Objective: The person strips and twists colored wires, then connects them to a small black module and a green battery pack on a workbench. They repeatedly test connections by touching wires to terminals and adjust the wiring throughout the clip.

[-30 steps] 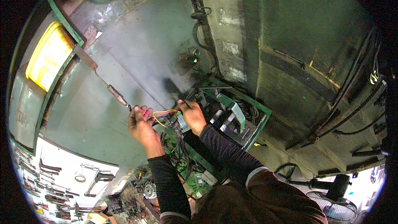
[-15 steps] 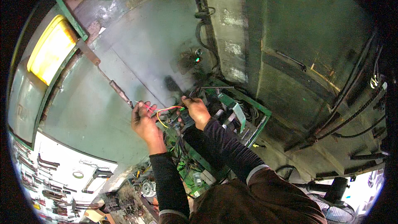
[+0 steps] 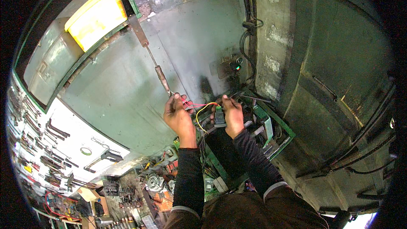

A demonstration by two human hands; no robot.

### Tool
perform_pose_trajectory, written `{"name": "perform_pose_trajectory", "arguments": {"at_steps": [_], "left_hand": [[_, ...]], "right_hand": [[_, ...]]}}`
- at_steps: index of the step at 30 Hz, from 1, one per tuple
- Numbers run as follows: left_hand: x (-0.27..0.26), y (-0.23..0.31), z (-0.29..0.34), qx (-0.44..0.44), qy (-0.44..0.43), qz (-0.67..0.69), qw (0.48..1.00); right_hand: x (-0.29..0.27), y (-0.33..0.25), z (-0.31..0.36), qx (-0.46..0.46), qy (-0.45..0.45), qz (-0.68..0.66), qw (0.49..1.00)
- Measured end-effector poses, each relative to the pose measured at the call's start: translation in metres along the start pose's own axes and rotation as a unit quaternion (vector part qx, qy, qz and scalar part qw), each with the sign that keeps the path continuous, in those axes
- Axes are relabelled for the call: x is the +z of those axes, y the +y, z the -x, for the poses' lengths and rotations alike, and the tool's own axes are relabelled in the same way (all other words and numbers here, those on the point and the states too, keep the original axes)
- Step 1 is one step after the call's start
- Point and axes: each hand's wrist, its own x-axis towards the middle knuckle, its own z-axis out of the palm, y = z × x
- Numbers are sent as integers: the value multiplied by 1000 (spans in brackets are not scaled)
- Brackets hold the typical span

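Two thin wires, one red wire (image 3: 196, 105) and one yellow wire (image 3: 202, 113), run between my hands at the middle of the view. They lead to a small dark connector block (image 3: 219, 117) with a green top, which sits against the palm side of my right hand (image 3: 233, 118). That hand is curled narrow around the block, thumb and fingers pinching it. My left hand (image 3: 178, 116) is closed too, its fingers bunched on the far ends of the wires just beside the tip of a long metal rod (image 3: 153, 61) that slants up toward a green frame edge. I cannot tell whether the fingers touch the rod itself or only the wires.

Just beyond my right hand lies an open green metal box (image 3: 277, 124) crowded with parts and cables. Behind both hands stands a large grey-green metal panel (image 3: 123, 89), worn and smudged. On it, above the right hand, I see a small fitting with a green light (image 3: 237, 65), and black cables (image 3: 248, 38) hang down beside it. A yellow bin (image 3: 96, 16) sits at the upper left. Far to my left is a white tool board (image 3: 46, 144) hung with wrenches, and below it a cluttered workbench (image 3: 140, 186) of small parts.
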Motion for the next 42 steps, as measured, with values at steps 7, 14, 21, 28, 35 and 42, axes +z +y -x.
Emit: {"name": "perform_pose_trajectory", "arguments": {"at_steps": [7,14,21,28,35,42], "left_hand": [[-4,-5,-2,-7,19,3,1000],[-1,-5,-3,14,12,-37,999],[1,-2,-3,-13,1,-15,1000],[2,-3,-5,-14,19,3,1000],[2,-4,-7,-12,23,1,1000],[0,-5,-7,-41,-3,22,999]], "right_hand": [[-12,21,-16,-45,3,79,996],[-20,26,-28,-12,22,86,996],[2,-1,-5,36,50,37,997],[4,-7,1,40,33,2,999],[3,-2,-1,30,41,-23,998],[3,-14,-2,82,19,-35,996]]}}
